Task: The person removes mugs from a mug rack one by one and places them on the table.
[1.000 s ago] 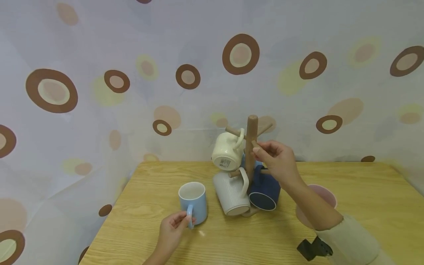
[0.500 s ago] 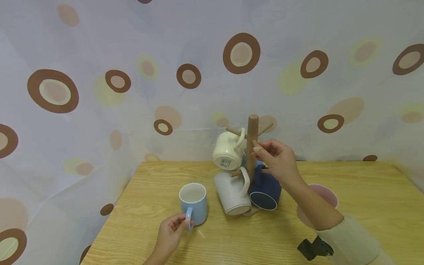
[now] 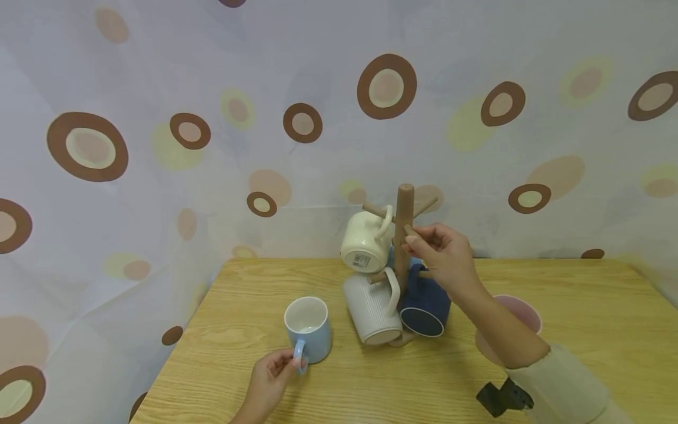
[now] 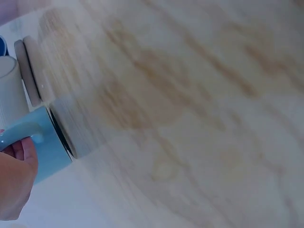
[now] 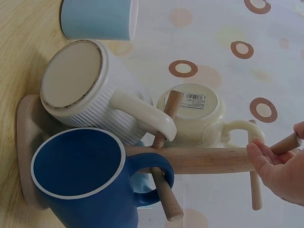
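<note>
The bench (image 3: 238,318) spreads below. A wooden rack (image 3: 401,250) stands just beside the right hand (image 3: 447,259), a light blue mug (image 3: 316,343) just ahead of the left hand (image 3: 269,380). The right pinches a peg (image 3: 411,231), the left the mug's handle (image 3: 299,350).

1. A bare stretch of table (image 3: 228,330) lies left of the light blue mug (image 3: 318,343); a narrower lane separates it from the ribbed white mug (image 3: 371,309).
2. In front of the mug tree (image 3: 405,203), open wood spans the room between the left hand (image 3: 269,377) and the right forearm (image 3: 505,333).
3. The ribbed white mug and navy mug (image 3: 431,303) block the lower post from the front, 2 obstacles side by side.
4. The cream mug (image 3: 365,241) bars the upper left.
5. The right hand (image 3: 445,256) occupies the front upper peg (image 3: 410,231); the rear right peg (image 3: 425,206) stands free.
6. The right forearm and pink mug (image 3: 521,309) obstruct the right side.
</note>
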